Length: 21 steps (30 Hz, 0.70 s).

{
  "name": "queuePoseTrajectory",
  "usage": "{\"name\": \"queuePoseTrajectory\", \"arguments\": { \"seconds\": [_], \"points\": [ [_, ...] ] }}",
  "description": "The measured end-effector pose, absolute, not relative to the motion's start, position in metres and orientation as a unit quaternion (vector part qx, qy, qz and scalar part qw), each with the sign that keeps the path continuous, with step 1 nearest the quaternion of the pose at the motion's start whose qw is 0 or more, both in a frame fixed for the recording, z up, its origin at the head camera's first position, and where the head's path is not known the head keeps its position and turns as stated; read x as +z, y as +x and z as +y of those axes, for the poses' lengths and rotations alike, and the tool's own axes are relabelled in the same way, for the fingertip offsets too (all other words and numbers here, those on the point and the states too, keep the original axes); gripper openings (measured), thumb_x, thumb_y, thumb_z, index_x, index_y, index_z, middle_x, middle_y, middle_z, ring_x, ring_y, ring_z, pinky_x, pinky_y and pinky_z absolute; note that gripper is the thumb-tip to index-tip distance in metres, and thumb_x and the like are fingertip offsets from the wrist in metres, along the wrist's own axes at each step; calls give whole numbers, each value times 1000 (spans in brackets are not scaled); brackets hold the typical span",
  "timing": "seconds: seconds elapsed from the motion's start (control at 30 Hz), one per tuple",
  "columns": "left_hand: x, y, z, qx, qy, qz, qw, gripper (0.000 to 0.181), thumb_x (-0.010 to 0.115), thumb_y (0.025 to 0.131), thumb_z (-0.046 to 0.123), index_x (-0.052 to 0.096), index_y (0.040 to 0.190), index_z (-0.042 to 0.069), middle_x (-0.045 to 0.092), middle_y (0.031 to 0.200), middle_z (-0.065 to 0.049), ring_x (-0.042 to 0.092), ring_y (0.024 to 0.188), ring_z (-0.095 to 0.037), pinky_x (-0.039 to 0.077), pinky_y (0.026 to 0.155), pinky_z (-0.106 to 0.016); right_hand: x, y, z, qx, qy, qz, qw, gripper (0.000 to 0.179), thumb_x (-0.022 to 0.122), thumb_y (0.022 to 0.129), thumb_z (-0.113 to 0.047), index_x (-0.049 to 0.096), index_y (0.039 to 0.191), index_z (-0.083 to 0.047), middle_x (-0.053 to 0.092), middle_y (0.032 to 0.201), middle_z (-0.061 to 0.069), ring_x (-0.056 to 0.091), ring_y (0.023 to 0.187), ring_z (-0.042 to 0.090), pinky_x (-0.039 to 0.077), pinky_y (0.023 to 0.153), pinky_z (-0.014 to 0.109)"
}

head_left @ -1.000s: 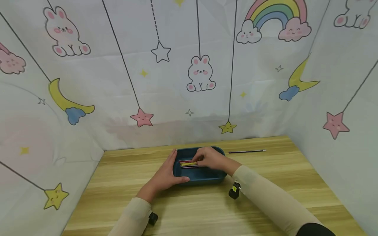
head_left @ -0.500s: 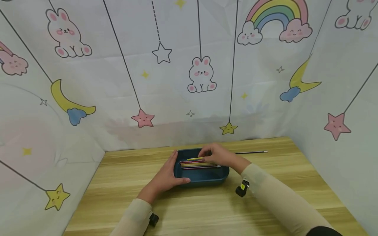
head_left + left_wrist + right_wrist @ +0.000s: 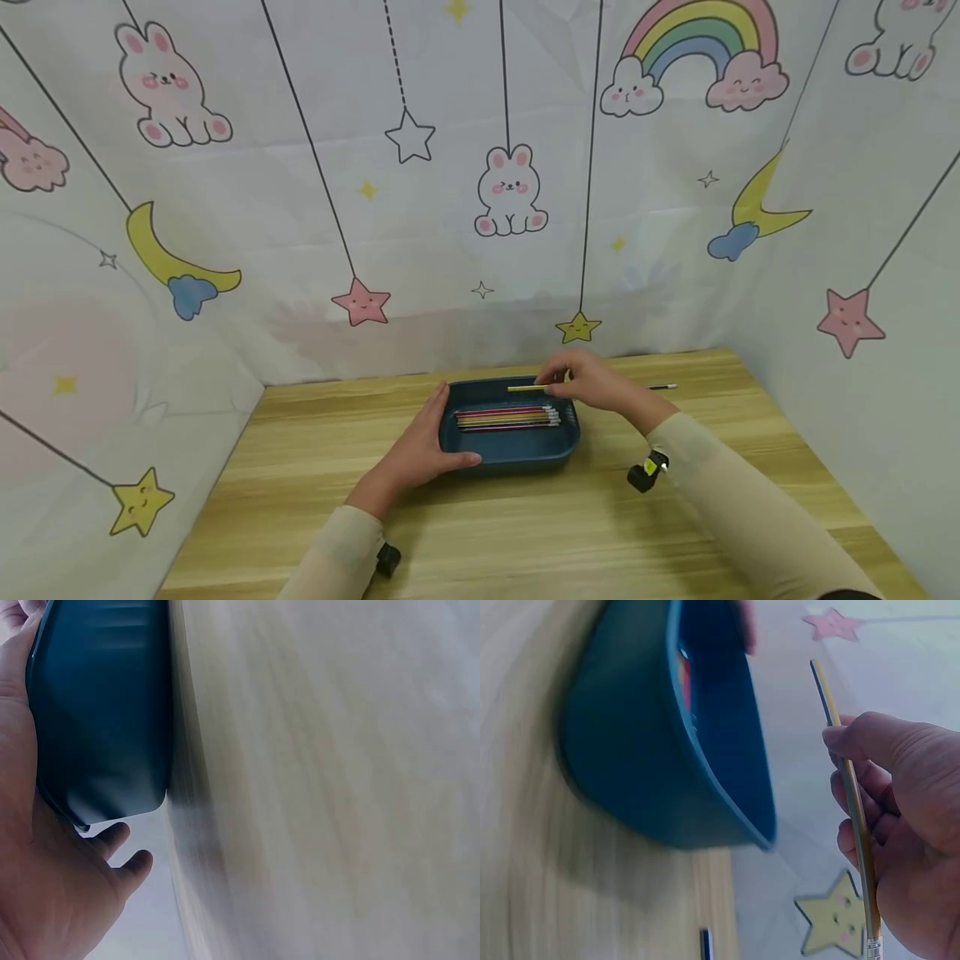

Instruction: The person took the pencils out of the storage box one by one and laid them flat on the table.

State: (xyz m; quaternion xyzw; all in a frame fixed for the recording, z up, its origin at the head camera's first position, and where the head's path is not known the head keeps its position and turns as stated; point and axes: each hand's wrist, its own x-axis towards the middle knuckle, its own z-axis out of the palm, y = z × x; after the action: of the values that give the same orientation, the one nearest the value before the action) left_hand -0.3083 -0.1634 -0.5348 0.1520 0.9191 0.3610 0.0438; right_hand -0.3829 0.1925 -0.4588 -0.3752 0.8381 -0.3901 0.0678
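A dark blue plastic box (image 3: 498, 464) stands on the wooden table, with several striped pencils (image 3: 506, 418) lying side by side in it, white ends to the right. My left hand (image 3: 420, 446) rests against its left end, thumb over the front rim and straight fingers along the side. Over the back right rim, my right hand (image 3: 588, 382) pinches a yellow pencil (image 3: 853, 780) between thumb and fingers. In the right wrist view this pencil slants past the palm, its white end low. A dark pencil (image 3: 663, 386) lies on the table behind that hand, mostly hidden.
A white cloth (image 3: 420, 333) printed with rabbits, stars and moons hangs behind the table (image 3: 510, 542) and along both sides. Small black cameras sit at both wrists.
My right hand has come up out of the box and moved right with a yellow pencil, uncovering the other pencils' white ends. My left hand stays in place.
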Motion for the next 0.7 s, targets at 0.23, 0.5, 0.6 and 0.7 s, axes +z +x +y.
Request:
{"name": "queuePoseTrajectory", "arguments": {
  "seconds": [0.23,0.5,0.6,0.7],
  "points": [
    [-535,-307,-163,361,153,919,44,138,92,82,66,9,180,15,8,186,-5,14,170,-34,22,132,-62,-451,-384,221,-394,-337,853,57,16,74,106,-4,85,117,-7,76,121,8,65,98,23,55,78,40],
    [-535,-307,-164,359,154,919,47,138,92,83,66,8,180,16,6,187,-3,13,170,-33,21,133,-61,-448,-385,247,-381,-334,861,54,22,75,104,0,87,112,-16,75,111,5,65,95,21,55,78,38],
    [-535,-307,-164,361,154,919,48,138,92,83,66,7,180,17,5,187,-3,12,171,-32,21,133,-61,-449,-386,255,-380,-334,861,57,24,75,104,1,87,112,-17,74,112,8,65,95,22,56,78,38],
    [-535,-306,-164,365,153,917,48,137,92,83,64,7,180,17,6,187,-3,12,171,-32,20,133,-62,-450,-388,262,-374,-329,865,54,21,75,104,0,87,113,-15,76,114,8,66,97,20,55,80,38]
  ]
}}
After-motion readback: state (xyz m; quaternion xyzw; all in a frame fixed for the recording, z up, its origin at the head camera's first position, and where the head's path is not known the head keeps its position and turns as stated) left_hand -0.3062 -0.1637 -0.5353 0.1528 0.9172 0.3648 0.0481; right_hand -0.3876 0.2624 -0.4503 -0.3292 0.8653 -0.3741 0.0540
